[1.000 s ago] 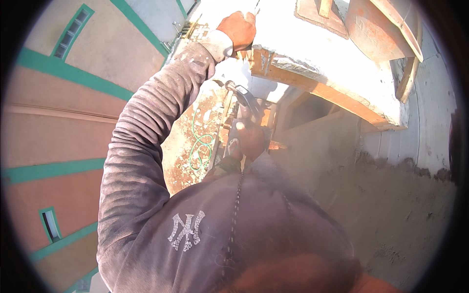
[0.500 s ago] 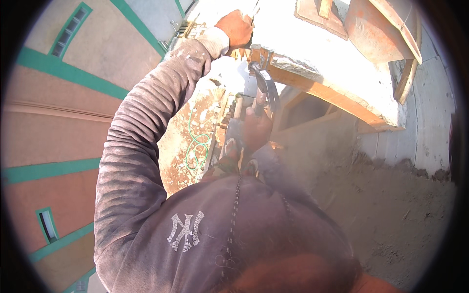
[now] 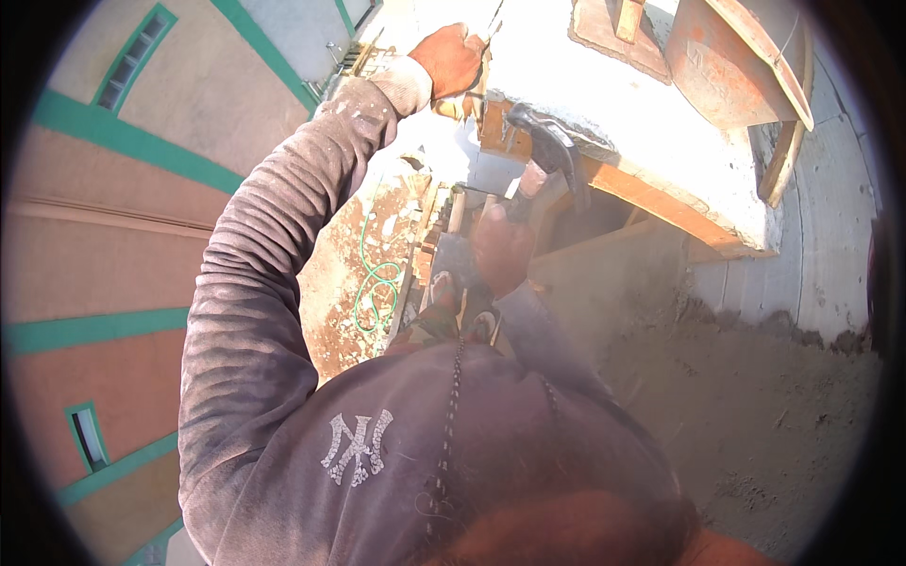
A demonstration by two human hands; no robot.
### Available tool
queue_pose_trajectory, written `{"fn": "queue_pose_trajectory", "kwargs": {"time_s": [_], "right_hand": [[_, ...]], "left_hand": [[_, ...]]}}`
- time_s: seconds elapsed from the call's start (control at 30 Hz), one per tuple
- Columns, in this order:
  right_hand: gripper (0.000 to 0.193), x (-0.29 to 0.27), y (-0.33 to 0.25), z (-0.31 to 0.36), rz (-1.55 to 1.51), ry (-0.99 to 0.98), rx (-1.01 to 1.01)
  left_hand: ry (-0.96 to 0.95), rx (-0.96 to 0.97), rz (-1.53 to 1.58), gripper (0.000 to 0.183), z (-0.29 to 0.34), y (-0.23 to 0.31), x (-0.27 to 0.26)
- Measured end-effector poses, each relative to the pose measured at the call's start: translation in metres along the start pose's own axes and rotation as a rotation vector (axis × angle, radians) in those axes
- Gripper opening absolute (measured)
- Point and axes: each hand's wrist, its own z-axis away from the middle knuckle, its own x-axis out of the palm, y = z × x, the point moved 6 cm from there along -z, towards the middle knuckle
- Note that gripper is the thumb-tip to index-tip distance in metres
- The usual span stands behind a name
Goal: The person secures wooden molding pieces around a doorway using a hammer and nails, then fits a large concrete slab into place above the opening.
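My right hand (image 3: pixel 502 247) is closed around the handle of a claw hammer (image 3: pixel 552 143). The hammer's metal head is raised just in front of a wooden board (image 3: pixel 651 196) that runs along the edge of a bright white slab (image 3: pixel 585 90). Thin metal bits that look like nails (image 3: pixel 511 140) stick out at the board's left end. Farther up and to the left, my left hand (image 3: pixel 447 60) is closed at the slab's left corner. A thin dark strip (image 3: pixel 492 26) shows beside its fingers; glare hides what they grip.
Reddish boards (image 3: pixel 727 66) and a wooden strut (image 3: pixel 785 160) stand on the slab at the right. Rough grey plaster (image 3: pixel 755 415) covers the lower right. Far below at the left lie a green hose (image 3: pixel 377 292) and rubble, beside a wall (image 3: pixel 104 255) with green bands.
The hammer has swung away from the board's left end, to the right, and its head has turned. My left hand has shifted very slightly and stays closed.
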Motion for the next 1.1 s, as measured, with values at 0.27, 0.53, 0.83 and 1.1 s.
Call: {"fn": "queue_pose_trajectory", "kwargs": {"time_s": [0.27, 0.53, 0.83, 1.1], "right_hand": [[0.045, 0.042, 0.012, -0.012, -0.224, -0.145, 0.258], [0.041, 0.004, -0.016, 0.007, -0.576, 0.077, 0.316], [0.048, 0.007, -0.033, -0.019, -0.115, -0.173, 0.296], [0.024, -0.083, -0.105, 0.032, 0.045, -0.215, 0.26]], "left_hand": [[-0.026, -0.187, 0.346, 0.026, -0.008, -0.013, 0.011], [-0.069, -0.321, 0.577, 0.046, 0.007, -0.016, -0.014], [-0.072, -0.137, 0.394, 0.044, 0.007, -0.025, 0.001], [-0.007, -0.449, 0.744, 0.045, 0.013, -0.024, 0.01]]}}
